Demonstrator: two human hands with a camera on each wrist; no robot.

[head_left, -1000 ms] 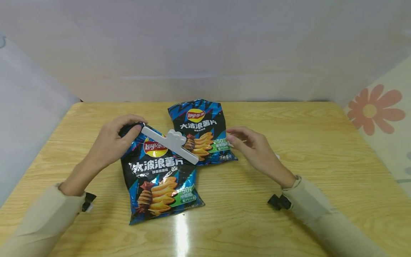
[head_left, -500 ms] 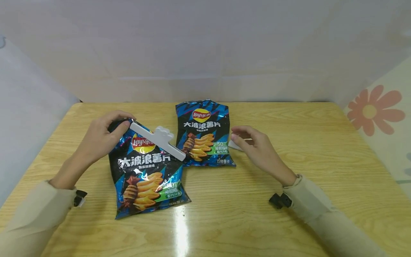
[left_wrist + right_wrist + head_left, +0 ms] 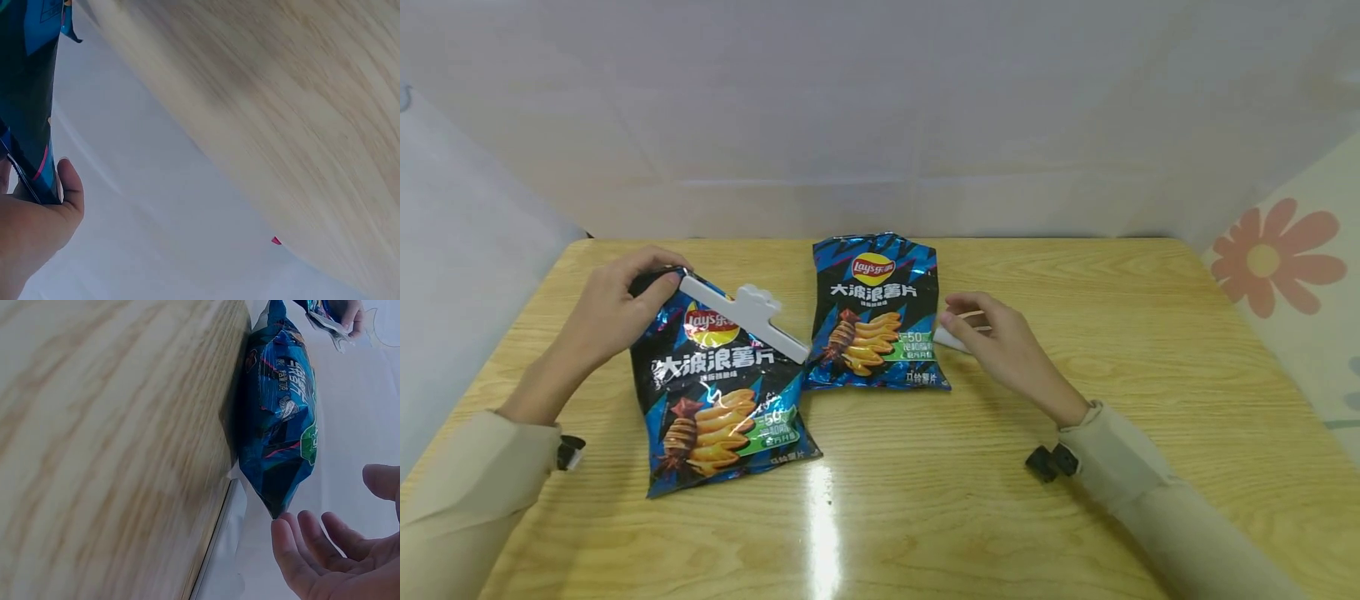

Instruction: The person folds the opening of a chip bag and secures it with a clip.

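My left hand (image 3: 613, 304) pinches the top corner of the near chip bag (image 3: 718, 392), thumb and fingers clamped on the foil, on the left half of the tabletop (image 3: 1075, 275), toward the far edge. The left wrist view confirms this: my thumb (image 3: 69, 187) presses against the dark blue edge of that bag (image 3: 28, 106). A white sealing clip (image 3: 745, 317) runs slantwise across the bag's top, one end just beside my thumb, the other pointing toward the second bag. The bag's lower end lies on the wood toward the near edge, left of centre; its upper end looks lifted by my grip, though I cannot tell how far it clears the surface. The second chip bag (image 3: 876, 312) lies flat at mid-table, close to the far edge, its near left corner touching or just beside the first bag. My right hand (image 3: 1000, 346) hovers just right of this second bag, fingers loosely curled and apart, holding nothing. The right wrist view shows my fingertips (image 3: 294, 540) spread, just beside the bag (image 3: 281, 431); whether they touch it I cannot tell. A small white object (image 3: 951, 340) lies on the tabletop between my right fingers and the bag's right edge; I cannot identify it. Both sleeves are pale beige.
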